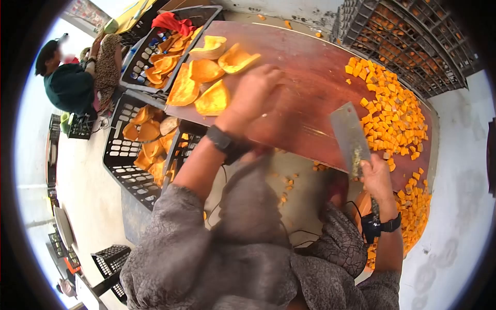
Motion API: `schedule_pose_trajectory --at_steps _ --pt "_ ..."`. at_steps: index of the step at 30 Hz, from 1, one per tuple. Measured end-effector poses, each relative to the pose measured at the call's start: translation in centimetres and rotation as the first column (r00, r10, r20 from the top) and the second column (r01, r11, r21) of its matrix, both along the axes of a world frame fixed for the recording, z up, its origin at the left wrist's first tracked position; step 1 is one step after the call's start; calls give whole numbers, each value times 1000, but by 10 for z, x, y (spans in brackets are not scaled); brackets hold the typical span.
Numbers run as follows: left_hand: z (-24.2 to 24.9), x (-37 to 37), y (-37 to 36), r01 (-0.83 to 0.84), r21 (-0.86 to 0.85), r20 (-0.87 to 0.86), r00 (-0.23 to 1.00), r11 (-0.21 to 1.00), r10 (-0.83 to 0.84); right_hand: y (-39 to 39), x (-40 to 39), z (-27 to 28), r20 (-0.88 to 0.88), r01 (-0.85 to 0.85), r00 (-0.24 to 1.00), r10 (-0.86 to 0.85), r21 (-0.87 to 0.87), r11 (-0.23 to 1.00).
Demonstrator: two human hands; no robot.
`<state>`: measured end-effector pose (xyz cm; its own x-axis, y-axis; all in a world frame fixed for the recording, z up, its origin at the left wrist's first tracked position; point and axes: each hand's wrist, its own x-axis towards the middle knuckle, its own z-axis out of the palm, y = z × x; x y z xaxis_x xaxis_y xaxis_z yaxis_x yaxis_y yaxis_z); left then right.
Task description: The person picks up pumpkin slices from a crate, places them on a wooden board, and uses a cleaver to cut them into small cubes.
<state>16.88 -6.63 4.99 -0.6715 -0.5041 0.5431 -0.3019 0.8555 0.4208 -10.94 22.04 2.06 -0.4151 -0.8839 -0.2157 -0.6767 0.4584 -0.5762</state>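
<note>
My left hand (254, 95) is over the red-brown table, beside several large orange pumpkin pieces (213, 98); it is smeared by motion, and its fingers are not clear. On the right, my right hand (377, 178) grips a wide cleaver (350, 132), its blade up at the table's near edge. Past the blade lies a heap of diced pumpkin (390, 108) on the right end of the table (299, 93). More cubes (413, 212) sit lower right, beside my right wrist.
Black crates with pumpkin pieces stand at the left, one upper (139, 62) and one lower (116, 144). Stacked crates (408, 41) rise behind the table's right end. A person (70, 85) sits at the far left. Some cubes lie on the floor below the table.
</note>
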Motion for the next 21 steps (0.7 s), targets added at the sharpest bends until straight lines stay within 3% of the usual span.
schedule_pose_trajectory --at_steps 1,2,3,4,5,6,7,9,10,12,16,18,21 --pt "0 19 -1 -66 6 -24 997 998 67 1 -6 -4 -66 52 997 -50 27 998" --pt "1 41 0 -144 32 2 990 989 144 3 -16 -10 -509 -241 855 102 -214 947" --pt "3 60 6 -285 79 91 956 955 278 1 -15 -6 -512 -248 853 104 -222 943" --pt "-8 78 7 -371 -18 22 928 928 371 0 -12 3 -223 29 972 -73 -192 981" --pt "-16 98 12 -451 -35 49 891 892 452 -2 -7 16 71 284 958 -279 -74 956" --pt "-24 115 17 -525 -53 72 846 849 528 -12 11 45 179 402 894 -411 88 912" --pt "-31 126 22 -528 -56 64 845 848 530 -10 8 38 177 400 896 -408 80 913" --pt "-44 140 29 -718 41 200 687 695 699 -2 3 17 -44 203 978 -203 -19 979" --pt "-50 142 28 -718 42 195 688 694 699 -1 5 14 -48 202 978 -203 -23 979" --pt "-59 148 24 -729 381 238 672 570 701 -4 14 12 -153 154 977 -151 10 988" --pt "-62 137 12 -754 407 159 614 515 773 -8 26 22 -182 180 966 -182 -25 983" --pt "-57 128 15 -747 459 148 598 481 788 -11 32 32 -415 90 906 -84 -4 996" --pt "-71 121 8 -669 586 45 589 456 807 -11 26 32 -389 75 918 -73 -10 997"
